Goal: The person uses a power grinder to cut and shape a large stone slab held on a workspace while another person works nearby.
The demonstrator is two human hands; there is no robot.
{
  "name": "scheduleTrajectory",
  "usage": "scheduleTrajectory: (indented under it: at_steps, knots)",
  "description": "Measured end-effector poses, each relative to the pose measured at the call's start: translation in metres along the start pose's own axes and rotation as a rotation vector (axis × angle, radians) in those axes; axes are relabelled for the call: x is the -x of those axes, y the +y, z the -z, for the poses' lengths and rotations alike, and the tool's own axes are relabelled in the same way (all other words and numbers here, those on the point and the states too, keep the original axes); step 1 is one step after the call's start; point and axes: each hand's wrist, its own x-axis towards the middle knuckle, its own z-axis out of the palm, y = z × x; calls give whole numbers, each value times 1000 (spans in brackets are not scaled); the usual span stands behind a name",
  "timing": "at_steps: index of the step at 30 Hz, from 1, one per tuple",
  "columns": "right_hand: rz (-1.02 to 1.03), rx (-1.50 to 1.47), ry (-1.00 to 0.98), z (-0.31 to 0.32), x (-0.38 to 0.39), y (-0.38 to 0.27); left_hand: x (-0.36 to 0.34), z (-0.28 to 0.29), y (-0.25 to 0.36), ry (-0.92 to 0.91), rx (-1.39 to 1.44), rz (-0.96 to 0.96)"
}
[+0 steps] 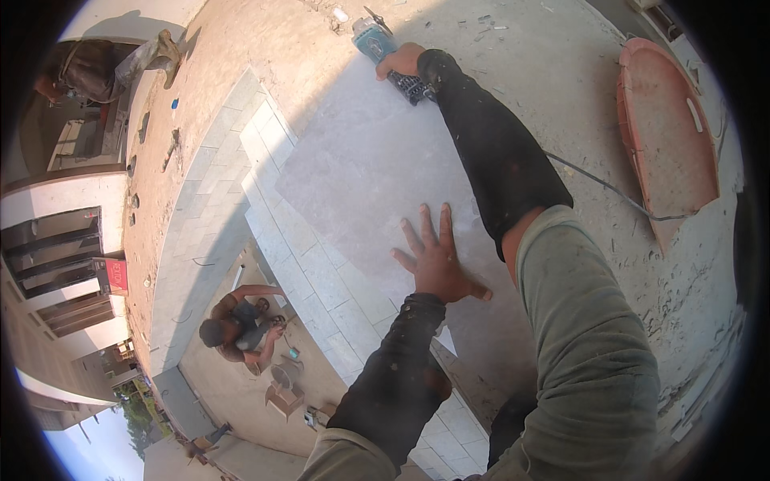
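Reddish shell-shaped pan [668,132]: far right of frame, lying on rough ground, pale oblong mark near right rim.
Co-worker [237,327]: lower left of centre, low to the floor, arms forward; seated or crouched, cannot tell.
Cardboard box [285,399]: just below co-worker, flaps open.
Second person [92,72]: upper left edge, dark top, pale trousers.
Windows [52,251]: left edge, dark, set in pale wall.
Red panel [115,275]: beside windows.
Trees [136,413]: lower left, green, near blue sky [88,445].
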Motion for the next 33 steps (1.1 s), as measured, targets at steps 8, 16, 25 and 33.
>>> scheduleTrajectory:
  at_steps: [8, 16, 25, 33]
  knots:
    - [1, 8, -4, 0, -2, 2, -2, 0, -1, -20, 6, 1]
    - [9, 68, -6, 2, 2, -3, 1, 2, 0, 11, 20, -3]
    - [-4, 14, -29, 3, 3, -3, 0, 1, -2, 12, 28, 2]
    - [-21, 78, -18, 4, 1, -5, -1, 1, -3, 2, 20, -10]
